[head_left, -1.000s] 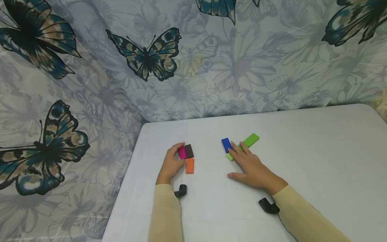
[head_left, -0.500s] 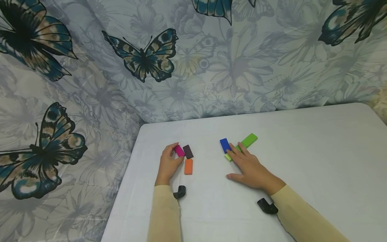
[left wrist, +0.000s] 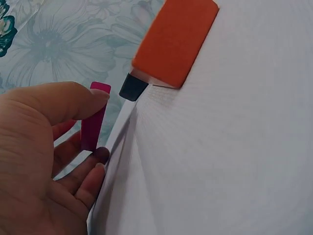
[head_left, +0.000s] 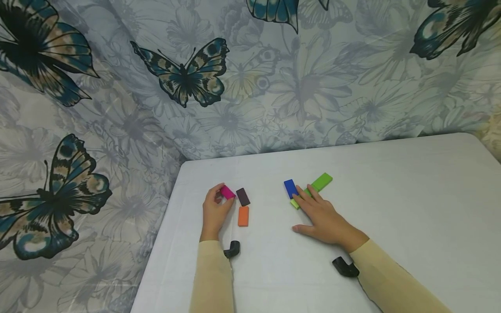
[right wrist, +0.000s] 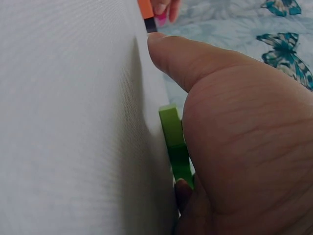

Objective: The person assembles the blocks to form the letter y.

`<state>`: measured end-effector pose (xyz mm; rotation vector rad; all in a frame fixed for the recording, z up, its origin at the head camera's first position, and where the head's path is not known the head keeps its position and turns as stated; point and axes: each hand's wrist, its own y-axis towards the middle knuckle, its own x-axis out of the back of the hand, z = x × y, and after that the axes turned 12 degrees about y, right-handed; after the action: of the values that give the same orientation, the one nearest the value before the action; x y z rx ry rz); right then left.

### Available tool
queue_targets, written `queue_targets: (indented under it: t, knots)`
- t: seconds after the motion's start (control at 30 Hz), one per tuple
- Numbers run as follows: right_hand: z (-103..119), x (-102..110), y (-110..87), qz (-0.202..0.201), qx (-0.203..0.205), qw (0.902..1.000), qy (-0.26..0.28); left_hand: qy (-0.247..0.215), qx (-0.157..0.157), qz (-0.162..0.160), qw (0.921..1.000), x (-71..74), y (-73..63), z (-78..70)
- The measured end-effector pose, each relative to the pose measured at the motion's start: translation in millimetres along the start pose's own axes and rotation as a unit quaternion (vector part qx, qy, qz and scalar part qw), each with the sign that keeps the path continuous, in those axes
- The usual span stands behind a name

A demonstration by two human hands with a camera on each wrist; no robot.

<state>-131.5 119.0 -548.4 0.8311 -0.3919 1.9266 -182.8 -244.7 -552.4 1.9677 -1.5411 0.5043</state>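
Observation:
Between thumb and fingers, my left hand (head_left: 214,216) pinches a magenta block (head_left: 227,192), which the left wrist view shows standing on edge. Just right of it lies a dark brown block (head_left: 243,197), and an orange block (head_left: 243,216) is below that one. My right hand (head_left: 326,219) rests with spread, fairly straight fingers over a green block (head_left: 322,181). A light green block (head_left: 294,204) shows by those fingertips, partly covered. Beside it lies a blue block (head_left: 291,188). In the right wrist view the palm hides most of these blocks.
A white-covered table (head_left: 411,204) carries all the blocks. Behind and to the left hangs a butterfly-patterned cloth (head_left: 250,87). Black camera mounts (head_left: 346,267) sit at both wrists, close above the tabletop.
My left hand has slid the magenta block left, away from the dark brown one, and turned it to a slant. My right hand stays put over the green blocks.

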Motion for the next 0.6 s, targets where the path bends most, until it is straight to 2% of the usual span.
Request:
queue_targets:
  t: [0.27,0.6]
  knots:
    - [1,1,0.0,-0.001,0.001,1.0000,0.004,-0.027,0.011,-0.009,0.9995,-1.3,0.2,-2.3]
    - [2,1,-0.2,-0.001,0.000,1.0000,0.005,-0.060,-0.002,-0.005,0.9982,-2.7,0.0,-13.0]
